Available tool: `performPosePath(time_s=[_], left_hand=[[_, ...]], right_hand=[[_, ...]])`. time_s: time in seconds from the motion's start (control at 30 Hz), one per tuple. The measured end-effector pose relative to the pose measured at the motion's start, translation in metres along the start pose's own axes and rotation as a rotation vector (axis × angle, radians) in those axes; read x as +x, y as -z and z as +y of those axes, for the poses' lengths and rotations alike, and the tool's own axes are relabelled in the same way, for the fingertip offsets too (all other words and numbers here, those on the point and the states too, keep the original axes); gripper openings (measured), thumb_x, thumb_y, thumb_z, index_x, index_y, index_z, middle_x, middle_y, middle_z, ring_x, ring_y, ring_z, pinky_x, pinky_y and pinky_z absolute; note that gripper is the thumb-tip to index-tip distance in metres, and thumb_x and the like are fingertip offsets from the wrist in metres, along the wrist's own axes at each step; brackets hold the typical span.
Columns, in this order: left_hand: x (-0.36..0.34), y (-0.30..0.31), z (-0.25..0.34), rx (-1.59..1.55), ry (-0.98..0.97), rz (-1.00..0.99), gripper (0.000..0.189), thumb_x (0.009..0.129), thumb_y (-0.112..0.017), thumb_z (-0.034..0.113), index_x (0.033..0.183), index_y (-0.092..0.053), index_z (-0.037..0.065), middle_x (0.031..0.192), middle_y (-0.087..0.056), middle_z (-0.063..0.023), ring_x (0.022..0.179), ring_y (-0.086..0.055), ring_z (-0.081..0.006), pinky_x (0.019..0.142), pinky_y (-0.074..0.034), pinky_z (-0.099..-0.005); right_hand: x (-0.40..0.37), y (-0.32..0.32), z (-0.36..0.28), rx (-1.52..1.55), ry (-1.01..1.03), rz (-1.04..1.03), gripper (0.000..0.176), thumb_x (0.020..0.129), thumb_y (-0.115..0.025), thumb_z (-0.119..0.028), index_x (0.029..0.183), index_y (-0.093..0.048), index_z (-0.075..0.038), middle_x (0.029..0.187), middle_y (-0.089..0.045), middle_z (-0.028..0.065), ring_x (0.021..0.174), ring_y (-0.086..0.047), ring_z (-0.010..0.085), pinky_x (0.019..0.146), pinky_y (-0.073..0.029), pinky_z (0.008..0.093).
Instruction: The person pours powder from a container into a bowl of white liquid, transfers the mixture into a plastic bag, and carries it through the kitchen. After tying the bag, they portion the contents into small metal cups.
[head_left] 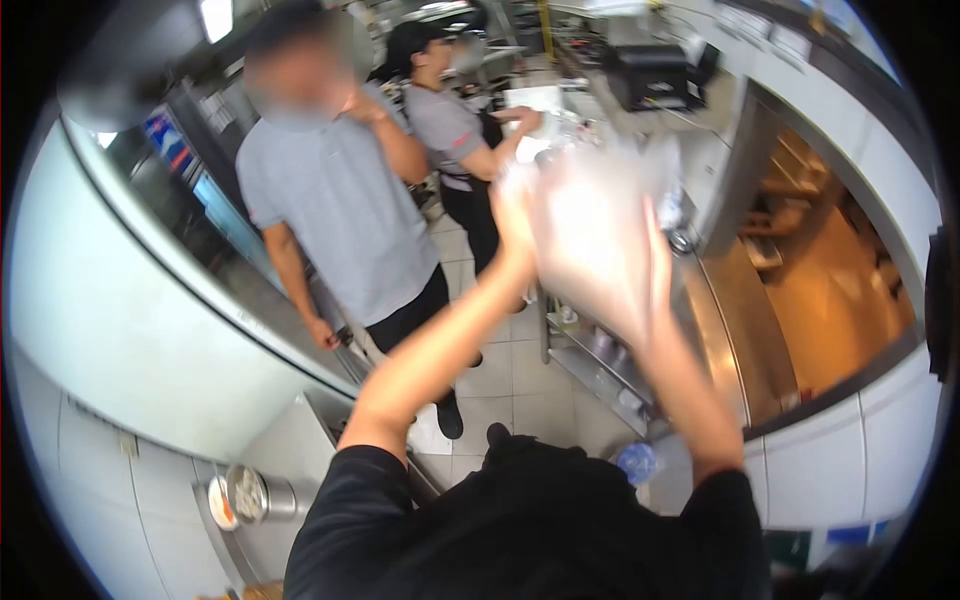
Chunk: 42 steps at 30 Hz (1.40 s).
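Note:
A whitish, see-through thing that looks like a plastic bag (595,225) is held up in front of me at arm's length, badly smeared by motion. My left hand (515,215) grips its left edge. On its right edge is my right hand (656,265), partly hidden behind the film. Blur hides the single fingers of both hands. What the bag contains, if anything, cannot be made out.
Two co-workers in grey shirts stand left of my arms, one close (335,210), one farther off (450,125). A steel counter (720,320) runs along the right under a pass-through window. A black printer (655,80) sits behind. A metal pot (262,495) stands lower left.

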<state>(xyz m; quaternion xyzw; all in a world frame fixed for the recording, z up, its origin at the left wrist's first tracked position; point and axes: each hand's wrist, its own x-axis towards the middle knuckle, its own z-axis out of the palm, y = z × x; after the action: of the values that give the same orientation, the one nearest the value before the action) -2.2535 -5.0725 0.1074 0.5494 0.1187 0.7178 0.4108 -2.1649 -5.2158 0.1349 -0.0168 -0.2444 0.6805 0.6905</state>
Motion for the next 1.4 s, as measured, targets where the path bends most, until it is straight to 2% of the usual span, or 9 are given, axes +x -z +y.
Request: performPosePath(time_s=[0.17, 0.3, 0.6, 0.73, 0.8, 0.93, 1.2, 1.27, 1.4], left_hand=[[-0.245, 0.091, -0.035, -0.122, 1.024, 0.107, 0.029, 0.093, -0.036, 0.01, 0.108, -0.059, 0.002, 0.107, -0.062, -0.011, 0.093, -0.06, -0.0156, 0.08, -0.051, -0.0299], [-0.189, 0.096, -0.029, 0.239, 0.944, 0.23, 0.032, 0.092, -0.039, 0.022, 0.107, -0.056, -0.001, 0.098, -0.059, -0.0084, 0.085, -0.057, -0.0183, 0.075, -0.048, -0.0328], [-0.259, 0.13, -0.045, -1.048, 0.539, 0.513, 0.044, 0.094, -0.033, 0.027, 0.127, -0.042, 0.0, 0.125, -0.049, -0.015, 0.115, -0.049, -0.024, 0.1, -0.037, -0.0367], [-0.208, 0.101, 0.001, -0.258, 0.482, 0.629, 0.031, 0.09, -0.041, 0.012, 0.117, -0.047, -0.001, 0.115, -0.053, -0.0096, 0.104, -0.053, -0.0187, 0.089, -0.047, -0.0336], [-0.198, 0.17, -0.016, 0.293, 0.375, 0.02, 0.041, 0.093, -0.039, 0.028, 0.125, -0.045, 0.003, 0.12, -0.053, -0.0152, 0.102, -0.057, -0.0257, 0.088, -0.049, -0.0358], [-0.196, 0.119, 0.056, -0.55, 0.764, 0.618, 0.036, 0.092, -0.042, 0.02, 0.124, -0.045, 0.003, 0.116, -0.055, -0.013, 0.1, -0.058, -0.0234, 0.088, -0.049, -0.0357], [-0.228, 0.076, -0.022, 0.572, 0.351, 0.394, 0.023, 0.093, -0.041, 0.016, 0.104, -0.054, 0.0, 0.103, -0.06, -0.0098, 0.092, -0.058, -0.0167, 0.08, -0.047, -0.0282], [-0.192, 0.082, 0.027, -0.205, 0.541, 0.289, 0.019, 0.092, -0.044, 0.018, 0.095, -0.05, 0.0, 0.098, -0.059, -0.015, 0.102, -0.056, -0.0272, 0.09, -0.044, -0.0408], [-0.223, 0.058, 0.014, 0.162, 0.181, -0.042, 0.024, 0.088, -0.043, 0.019, 0.098, -0.05, -0.002, 0.104, -0.057, -0.0153, 0.098, -0.053, -0.0214, 0.086, -0.042, -0.0316]], right_hand=[[-0.102, 0.112, 0.074, -0.205, -0.09, 0.486, 0.056, 0.094, -0.035, -0.044, 0.132, -0.039, -0.003, 0.131, -0.046, 0.0142, 0.116, -0.05, 0.0277, 0.099, -0.039, 0.0421], [-0.076, 0.113, 0.07, 0.07, -0.284, 0.327, 0.056, 0.094, -0.034, -0.045, 0.13, -0.042, -0.002, 0.128, -0.048, 0.0163, 0.115, -0.05, 0.0294, 0.097, -0.041, 0.0439], [-0.074, 0.071, 0.091, -0.188, -0.136, 0.288, 0.054, 0.092, -0.05, -0.03, 0.136, -0.03, -0.006, 0.134, -0.042, 0.0097, 0.124, -0.041, 0.0221, 0.103, -0.033, 0.0371], [-0.044, 0.089, 0.067, -0.073, -0.463, 0.318, 0.052, 0.094, -0.047, -0.029, 0.137, -0.03, -0.006, 0.135, -0.04, 0.0093, 0.125, -0.039, 0.0212, 0.105, -0.03, 0.0348], [-0.03, 0.118, 0.112, -0.659, -0.132, 0.238, 0.058, 0.093, -0.047, -0.03, 0.141, -0.024, -0.005, 0.139, -0.035, 0.01, 0.127, -0.035, 0.0191, 0.106, -0.025, 0.0327], [-0.061, 0.086, 0.11, -0.282, -0.171, 0.301, 0.057, 0.094, -0.047, -0.028, 0.14, -0.026, -0.002, 0.138, -0.036, 0.0126, 0.127, -0.035, 0.0197, 0.105, -0.026, 0.0317], [-0.099, 0.169, 0.054, -0.433, 0.078, -0.129, 0.043, 0.094, -0.046, -0.026, 0.128, -0.043, 0.0, 0.123, -0.052, 0.0123, 0.108, -0.053, 0.0218, 0.097, -0.04, 0.0352], [-0.084, 0.17, 0.088, 0.113, -0.216, 0.387, 0.038, 0.093, -0.048, -0.023, 0.123, -0.048, 0.0, 0.121, -0.054, 0.0132, 0.107, -0.055, 0.024, 0.096, -0.041, 0.036], [-0.101, 0.136, 0.018, -0.296, -0.143, 0.221, 0.042, 0.09, -0.049, -0.026, 0.123, -0.047, 0.0, 0.12, -0.054, 0.0134, 0.107, -0.054, 0.0266, 0.096, -0.04, 0.0391]])
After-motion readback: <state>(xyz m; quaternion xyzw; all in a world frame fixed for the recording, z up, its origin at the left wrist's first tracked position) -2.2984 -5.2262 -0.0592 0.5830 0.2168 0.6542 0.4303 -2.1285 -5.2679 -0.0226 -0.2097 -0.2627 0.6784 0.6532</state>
